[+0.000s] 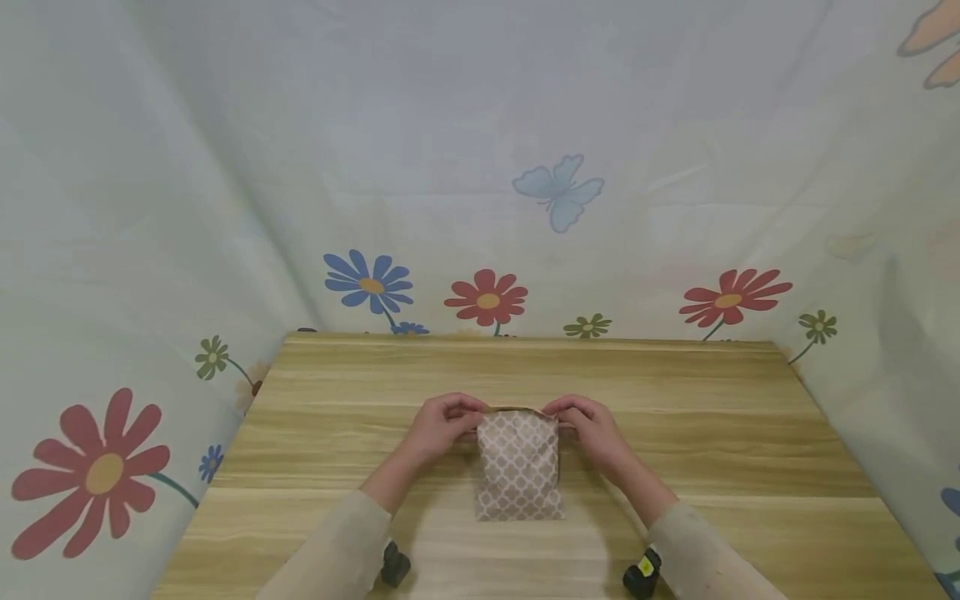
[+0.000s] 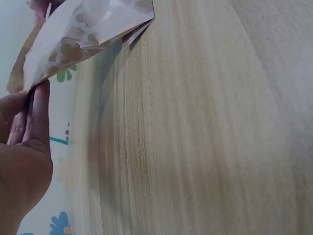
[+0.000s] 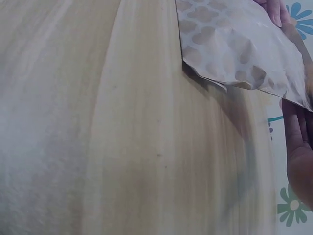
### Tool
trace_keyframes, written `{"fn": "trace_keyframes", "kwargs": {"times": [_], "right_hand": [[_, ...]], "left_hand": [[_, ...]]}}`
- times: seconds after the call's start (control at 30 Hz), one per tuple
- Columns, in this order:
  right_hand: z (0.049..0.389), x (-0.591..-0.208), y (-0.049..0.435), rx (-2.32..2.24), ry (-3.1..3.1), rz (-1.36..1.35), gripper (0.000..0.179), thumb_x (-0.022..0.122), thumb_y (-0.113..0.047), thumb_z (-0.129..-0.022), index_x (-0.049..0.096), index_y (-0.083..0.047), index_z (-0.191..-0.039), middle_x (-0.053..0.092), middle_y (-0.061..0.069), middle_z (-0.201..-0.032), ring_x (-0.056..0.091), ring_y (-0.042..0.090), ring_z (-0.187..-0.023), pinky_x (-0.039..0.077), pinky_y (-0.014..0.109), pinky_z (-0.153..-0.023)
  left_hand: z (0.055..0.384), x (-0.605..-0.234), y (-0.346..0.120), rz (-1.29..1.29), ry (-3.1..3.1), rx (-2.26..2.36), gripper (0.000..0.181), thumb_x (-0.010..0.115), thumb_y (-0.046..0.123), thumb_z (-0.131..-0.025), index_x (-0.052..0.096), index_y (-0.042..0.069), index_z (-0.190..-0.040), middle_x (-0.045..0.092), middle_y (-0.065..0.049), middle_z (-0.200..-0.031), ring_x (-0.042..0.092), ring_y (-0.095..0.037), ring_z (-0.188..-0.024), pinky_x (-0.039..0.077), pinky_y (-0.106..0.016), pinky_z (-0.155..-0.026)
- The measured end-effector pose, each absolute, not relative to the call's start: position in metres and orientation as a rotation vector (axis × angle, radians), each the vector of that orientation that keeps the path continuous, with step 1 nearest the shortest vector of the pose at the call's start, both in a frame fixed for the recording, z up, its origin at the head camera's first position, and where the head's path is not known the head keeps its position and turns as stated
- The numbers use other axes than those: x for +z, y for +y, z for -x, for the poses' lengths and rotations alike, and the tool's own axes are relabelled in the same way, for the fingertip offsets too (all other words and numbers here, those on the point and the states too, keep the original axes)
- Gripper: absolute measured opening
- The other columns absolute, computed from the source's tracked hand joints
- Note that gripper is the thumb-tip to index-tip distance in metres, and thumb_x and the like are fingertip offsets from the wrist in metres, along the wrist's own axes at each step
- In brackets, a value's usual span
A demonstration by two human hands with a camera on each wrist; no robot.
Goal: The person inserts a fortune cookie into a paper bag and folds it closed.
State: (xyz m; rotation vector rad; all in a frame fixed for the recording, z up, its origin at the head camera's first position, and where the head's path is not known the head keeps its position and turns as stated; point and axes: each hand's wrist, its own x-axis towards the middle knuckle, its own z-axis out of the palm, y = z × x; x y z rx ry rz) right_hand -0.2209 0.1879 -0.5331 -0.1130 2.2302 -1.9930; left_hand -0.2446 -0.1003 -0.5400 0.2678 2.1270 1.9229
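A small brown paper bag (image 1: 519,471) with a white lattice pattern is held by its top corners, its mouth toward the far side of the table. My left hand (image 1: 444,427) pinches the left top corner between thumb and fingers. At the right top corner, my right hand (image 1: 592,427) pinches the paper in the same way. In the left wrist view the bag (image 2: 83,39) bulges and its mouth edge is raised off the table. The right wrist view shows the bag's lower corner (image 3: 195,54) close to the wood. Its inside is hidden.
A wood-grain table (image 1: 337,375) lies beneath both hands. Behind it and at its sides hangs a pale cloth (image 1: 450,125) printed with flowers and butterflies. Small black devices (image 1: 395,565) sit at both wrists, by the sleeves (image 1: 337,546).
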Motion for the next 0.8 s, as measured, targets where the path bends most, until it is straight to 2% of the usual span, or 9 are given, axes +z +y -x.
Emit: {"fn": "trace_keyframes", "kwargs": {"times": [0.07, 0.17, 0.27, 0.37, 0.53, 0.8], "right_hand": [[0.222, -0.531, 0.188, -2.005, 2.205, 0.105, 0.027, 0.048, -0.008, -0.111, 0.07, 0.007, -0.116, 0.07, 0.015, -0.123, 0.068, 0.021, -0.112, 0.059, 0.039, -0.099], [0.223, -0.529, 0.187, -1.964, 2.241, 0.102, 0.024, 0.058, -0.017, -0.111, 0.069, 0.004, -0.114, 0.071, 0.012, -0.118, 0.066, 0.019, -0.107, 0.059, 0.032, -0.092], [0.224, -0.526, 0.186, -1.9, 2.301, 0.121, 0.024, 0.069, -0.024, -0.107, 0.069, 0.0, -0.111, 0.072, 0.008, -0.113, 0.065, 0.017, -0.102, 0.057, 0.027, -0.086], [0.224, -0.524, 0.184, -1.876, 2.316, 0.134, 0.024, 0.075, -0.023, -0.103, 0.069, -0.002, -0.111, 0.072, 0.008, -0.11, 0.066, 0.018, -0.099, 0.056, 0.025, -0.083], [0.223, -0.523, 0.182, -1.831, 2.344, 0.128, 0.025, 0.077, -0.024, -0.101, 0.071, -0.003, -0.115, 0.073, 0.008, -0.108, 0.065, 0.018, -0.098, 0.055, 0.026, -0.083], [0.224, -0.521, 0.183, -1.728, 2.416, 0.14, 0.025, 0.075, -0.024, -0.102, 0.077, -0.003, -0.115, 0.077, 0.009, -0.113, 0.067, 0.016, -0.101, 0.055, 0.027, -0.086]], "left_hand": [[0.245, -0.539, -0.099, -0.279, 2.124, 1.923, 0.016, 0.071, 0.002, -0.101, 0.075, -0.002, -0.116, 0.077, -0.012, -0.106, 0.075, -0.019, -0.093, 0.065, -0.042, -0.086], [0.244, -0.537, -0.097, -0.297, 2.129, 1.924, 0.016, 0.07, 0.002, -0.102, 0.075, -0.003, -0.116, 0.077, -0.014, -0.107, 0.075, -0.02, -0.094, 0.065, -0.042, -0.086], [0.242, -0.536, -0.095, -0.295, 2.142, 1.916, 0.016, 0.07, 0.003, -0.102, 0.075, -0.002, -0.116, 0.077, -0.013, -0.108, 0.075, -0.02, -0.094, 0.065, -0.041, -0.085], [0.242, -0.537, -0.093, -0.286, 2.155, 1.914, 0.015, 0.07, 0.005, -0.103, 0.076, -0.001, -0.115, 0.076, -0.011, -0.107, 0.074, -0.018, -0.094, 0.066, -0.04, -0.085], [0.242, -0.539, -0.093, -0.286, 2.137, 1.959, 0.015, 0.07, 0.002, -0.102, 0.076, -0.002, -0.115, 0.077, -0.013, -0.109, 0.073, -0.018, -0.093, 0.065, -0.043, -0.086], [0.24, -0.535, -0.094, -0.274, 2.111, 1.976, 0.015, 0.069, -0.001, -0.101, 0.075, -0.003, -0.115, 0.076, -0.012, -0.109, 0.073, -0.017, -0.093, 0.065, -0.038, -0.085]]}}
